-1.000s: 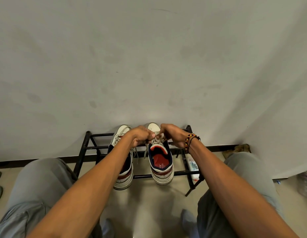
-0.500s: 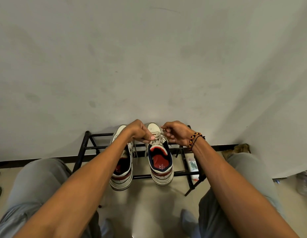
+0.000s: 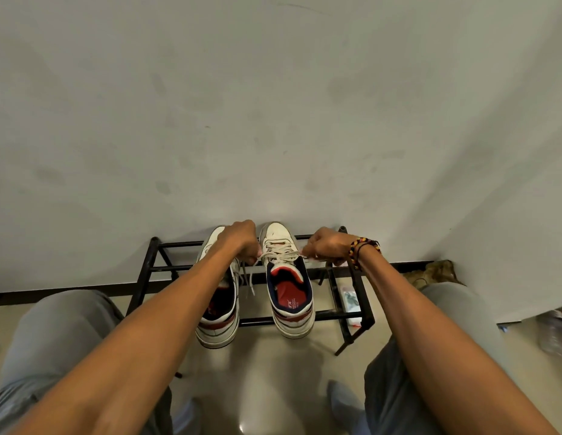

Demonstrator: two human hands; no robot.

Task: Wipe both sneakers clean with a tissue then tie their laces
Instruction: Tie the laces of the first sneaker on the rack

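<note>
Two white sneakers with navy collars and red insoles sit side by side on a black metal shoe rack (image 3: 308, 316), toes to the wall. The right sneaker (image 3: 289, 287) has its off-white laces (image 3: 278, 255) stretched sideways across the tongue. My left hand (image 3: 242, 241) pinches one end of the laces, and my right hand (image 3: 328, 246), with a beaded bracelet at the wrist, pinches the other end. The hands are apart, with the lace taut between them. My left forearm hides part of the left sneaker (image 3: 218, 321), whose loose lace ends hang between the shoes.
A grey wall stands right behind the rack. A small white packet (image 3: 350, 302) lies under the rack's right side. My knees in grey trousers flank the rack. A brown object (image 3: 433, 273) lies by the wall at right, and a clear plastic item (image 3: 554, 334) at the far right.
My hands were together over the right sneaker's tongue. They have since drawn apart sideways, pulling the laces tight.
</note>
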